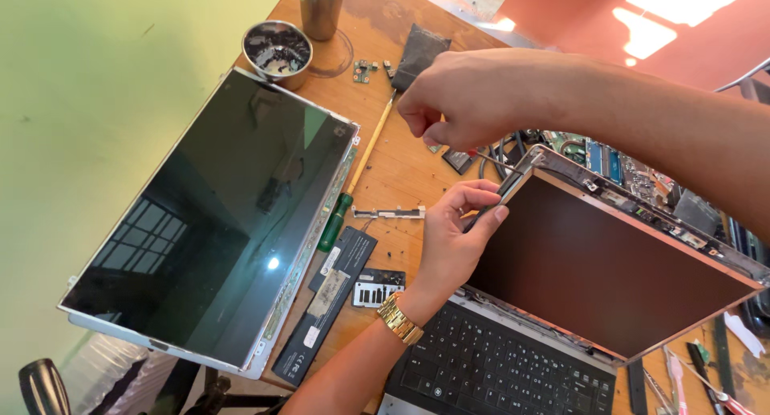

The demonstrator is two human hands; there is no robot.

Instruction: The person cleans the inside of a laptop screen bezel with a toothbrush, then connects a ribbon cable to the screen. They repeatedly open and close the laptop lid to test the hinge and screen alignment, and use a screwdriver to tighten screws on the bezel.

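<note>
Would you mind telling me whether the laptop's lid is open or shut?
Open: the lid stands raised over the keyboard.

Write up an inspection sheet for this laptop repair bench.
Surface: wooden table, stained.
Job's things: laptop lid frame, panel removed; keyboard below.
Clutter: loose screen panel, screwdriver, battery, metal bowl, metal cup.
Grippers: left hand grips the lid's corner; right hand pinched above it, contents unclear.
Cables: dark wires by the hinge.
Surroundings: green wall.
</note>
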